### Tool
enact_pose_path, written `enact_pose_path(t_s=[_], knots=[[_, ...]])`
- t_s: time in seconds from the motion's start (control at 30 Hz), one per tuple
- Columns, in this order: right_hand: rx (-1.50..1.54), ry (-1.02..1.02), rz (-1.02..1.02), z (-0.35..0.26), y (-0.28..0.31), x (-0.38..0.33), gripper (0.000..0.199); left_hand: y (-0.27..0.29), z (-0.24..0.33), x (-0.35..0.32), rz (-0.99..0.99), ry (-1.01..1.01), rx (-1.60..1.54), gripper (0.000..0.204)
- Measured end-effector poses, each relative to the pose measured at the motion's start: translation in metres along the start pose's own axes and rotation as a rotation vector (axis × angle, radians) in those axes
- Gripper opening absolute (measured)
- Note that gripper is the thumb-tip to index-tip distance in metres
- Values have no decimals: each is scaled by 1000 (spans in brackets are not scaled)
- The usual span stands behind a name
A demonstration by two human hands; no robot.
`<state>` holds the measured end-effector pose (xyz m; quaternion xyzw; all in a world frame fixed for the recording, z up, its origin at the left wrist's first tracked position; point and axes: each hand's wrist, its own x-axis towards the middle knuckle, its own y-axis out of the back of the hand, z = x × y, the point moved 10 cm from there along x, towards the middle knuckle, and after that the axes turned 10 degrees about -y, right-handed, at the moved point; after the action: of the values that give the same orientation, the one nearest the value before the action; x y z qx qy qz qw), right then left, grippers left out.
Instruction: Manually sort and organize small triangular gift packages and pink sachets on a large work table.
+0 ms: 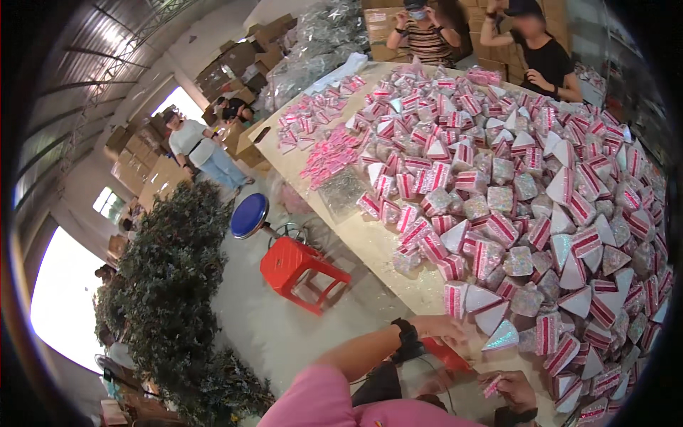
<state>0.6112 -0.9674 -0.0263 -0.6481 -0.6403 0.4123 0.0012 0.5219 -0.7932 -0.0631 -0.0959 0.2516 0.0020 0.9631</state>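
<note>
My left hand, with a black band at its wrist, reaches over the near table edge beside the pile. Its fingers look stretched out, and I see nothing held in them. Lower down, my right hand is closed on a small pink glittery piece, partly covered by the fingers. Close to both hands lies a cake-slice ornament with a pale shiny top. The heap of cake-slice ornaments, with pink bands and white or glittery faces, spreads over the table. Something red shows below my left hand.
Flat pink pieces lie in a smaller pile on the table's left side. A red plastic stool and a blue round stool stand left of the table. Artificial greenery is heaped farther left. Two people are at the far side.
</note>
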Motion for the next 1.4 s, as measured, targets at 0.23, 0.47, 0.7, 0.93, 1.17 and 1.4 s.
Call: enact_pose_path(t_s=[0.23,0.47,0.7,0.93,1.17,1.4], knots=[[-87,-33,-71,15,-24,49,41,53,-85,-54,118,29,-120,39],[67,-63,91,49,-31,73,34,100,-103,-108,324,16,-70,49],[56,-134,211,79,-106,174,27,169,-220,-218,389,-82,-62,48],[61,-145,177,48,-274,313,20,235,-317,-385,666,175,-449,40],[102,-63,23,-17,-372,399,21,298,-352,-443,773,198,-491,47],[42,-99,-43,-61,-412,489,22,325,-344,-411,493,303,-354,48]])
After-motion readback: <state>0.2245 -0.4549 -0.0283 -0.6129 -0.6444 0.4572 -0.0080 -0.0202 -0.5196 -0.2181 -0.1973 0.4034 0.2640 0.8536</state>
